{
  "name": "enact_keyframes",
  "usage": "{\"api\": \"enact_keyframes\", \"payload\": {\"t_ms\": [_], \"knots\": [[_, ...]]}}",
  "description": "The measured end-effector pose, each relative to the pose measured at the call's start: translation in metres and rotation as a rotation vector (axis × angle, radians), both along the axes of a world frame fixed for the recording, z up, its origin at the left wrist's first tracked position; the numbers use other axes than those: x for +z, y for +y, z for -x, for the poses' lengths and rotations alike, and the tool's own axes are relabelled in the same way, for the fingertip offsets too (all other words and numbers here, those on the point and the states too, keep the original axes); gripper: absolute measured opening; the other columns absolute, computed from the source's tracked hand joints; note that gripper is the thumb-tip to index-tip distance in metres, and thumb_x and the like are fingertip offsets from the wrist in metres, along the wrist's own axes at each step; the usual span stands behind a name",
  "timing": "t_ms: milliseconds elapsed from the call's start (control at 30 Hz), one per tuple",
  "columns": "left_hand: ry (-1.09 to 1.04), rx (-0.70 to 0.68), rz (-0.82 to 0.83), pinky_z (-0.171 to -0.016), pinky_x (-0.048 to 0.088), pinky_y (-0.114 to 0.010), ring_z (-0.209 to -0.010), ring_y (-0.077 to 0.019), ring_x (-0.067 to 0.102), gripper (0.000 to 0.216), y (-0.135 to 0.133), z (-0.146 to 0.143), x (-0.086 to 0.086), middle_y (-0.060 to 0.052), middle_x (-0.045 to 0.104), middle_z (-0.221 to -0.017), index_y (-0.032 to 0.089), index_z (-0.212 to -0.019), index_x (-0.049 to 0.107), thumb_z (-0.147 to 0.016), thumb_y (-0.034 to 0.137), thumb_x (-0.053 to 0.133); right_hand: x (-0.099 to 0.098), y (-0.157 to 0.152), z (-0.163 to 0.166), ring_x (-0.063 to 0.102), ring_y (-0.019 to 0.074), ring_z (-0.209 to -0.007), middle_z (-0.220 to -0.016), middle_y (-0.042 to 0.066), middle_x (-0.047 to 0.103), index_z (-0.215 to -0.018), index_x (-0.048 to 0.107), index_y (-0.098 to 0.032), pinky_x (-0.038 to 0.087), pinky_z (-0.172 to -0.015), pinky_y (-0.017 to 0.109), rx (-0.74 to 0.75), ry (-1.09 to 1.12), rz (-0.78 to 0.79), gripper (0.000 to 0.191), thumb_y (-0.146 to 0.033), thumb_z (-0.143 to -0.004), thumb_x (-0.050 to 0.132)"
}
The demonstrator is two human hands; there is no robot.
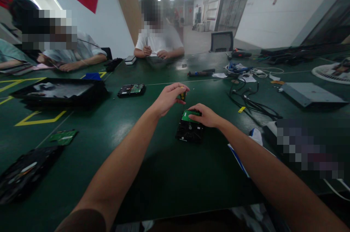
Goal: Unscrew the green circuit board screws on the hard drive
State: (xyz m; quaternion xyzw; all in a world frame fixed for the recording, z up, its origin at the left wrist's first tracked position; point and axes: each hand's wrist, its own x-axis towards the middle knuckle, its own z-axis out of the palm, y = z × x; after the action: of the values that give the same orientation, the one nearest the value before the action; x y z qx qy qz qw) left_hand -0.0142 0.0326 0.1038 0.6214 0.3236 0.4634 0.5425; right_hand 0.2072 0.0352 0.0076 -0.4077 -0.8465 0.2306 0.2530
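A black hard drive (189,132) lies flat on the green table, with a green circuit board (187,116) at its far end. My left hand (172,99) is closed around a short screwdriver (183,95) with a yellow-and-black handle, held upright above the far edge of the drive. Its tip is too small to make out, so I cannot tell whether it touches the drive. My right hand (205,115) grips the drive from its right side, the thumb lying over the green board and the fingers at the far edge.
Another hard drive (131,90) and a black tray (60,91) lie to the left. Nearer are a loose circuit board (64,137) and a black drive casing (27,171). Cables (246,97) and a grey metal box (313,94) are at right. Two people sit across the table.
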Motion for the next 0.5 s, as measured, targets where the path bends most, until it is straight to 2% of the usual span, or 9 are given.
{"api": "enact_keyframes", "payload": {"t_ms": [233, 500], "knots": [[-0.066, -0.039, 0.069, -0.071, 0.062, -0.034, -0.093, -0.0209, 0.067, 0.016, 0.0043, 0.0021, -0.0046, -0.008, 0.069, -0.094, 0.019, -0.105, 0.068, -0.094, 0.027, 0.06, 0.0011, -0.0009, -0.0007, 0.062, 0.0238, -0.102, -0.115, 0.009, 0.068, -0.126, 0.07, -0.024, 0.049, -0.088, 0.04, -0.019, -0.02, 0.003, 0.037, -0.041, -0.094, 0.069], [-0.047, 0.008, 0.033, -0.073, 0.062, -0.031, -0.092, -0.0177, 0.067, 0.015, 0.0049, 0.0008, -0.0045, -0.007, 0.069, -0.095, 0.018, -0.099, 0.067, -0.097, 0.032, 0.061, 0.002, -0.0013, 0.0, 0.062, 0.0228, -0.102, -0.114, 0.008, 0.067, -0.126, 0.07, -0.024, 0.048, -0.086, 0.037, -0.014, -0.015, 0.008, 0.036, -0.041, -0.095, 0.068]]}}
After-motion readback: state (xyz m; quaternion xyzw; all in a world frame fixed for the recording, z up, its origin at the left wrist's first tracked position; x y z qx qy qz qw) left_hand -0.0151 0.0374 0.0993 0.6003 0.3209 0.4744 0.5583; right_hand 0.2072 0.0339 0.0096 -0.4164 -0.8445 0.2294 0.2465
